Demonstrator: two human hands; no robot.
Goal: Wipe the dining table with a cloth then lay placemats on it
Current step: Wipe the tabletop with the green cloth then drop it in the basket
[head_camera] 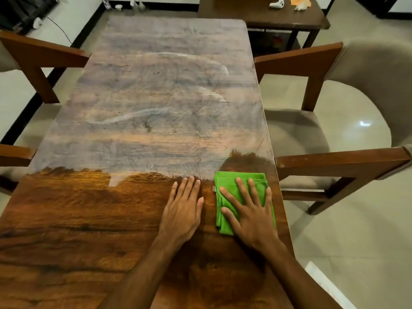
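The right hand (247,210) is laid flat, palm down, on a folded green cloth (227,181), with the fingers straight and spread wide; nothing is gripped, the cloth being pressed under the palm and fingers only. The left hand (182,208) is laid flat on the bare wood just beside the cloth, fingers straight and held close together, and the cloth is not touched by it. A narrow strip of tabletop is seen between the two hands. The cloth is found at the near right of the dining table (89,219), its right side reaching almost to the table's right edge. Dark, glossy wood is shown under and behind the hands, while a pale, hazy film with curved streaks is spread over the far part of the top; the ragged border between the two is met just beyond the fingertips, with a small dark patch bulging past the cloth. To the left of the hands a broad stretch of tabletop is left open. The right edge is flanked by two wooden chair arms (334,161), set near the table, and two more chair arms (44,50) are seen along the left edge. Beyond the far end a small side table (278,16) with a few small objects is placed, and pale tiled floor (356,241) is seen around.
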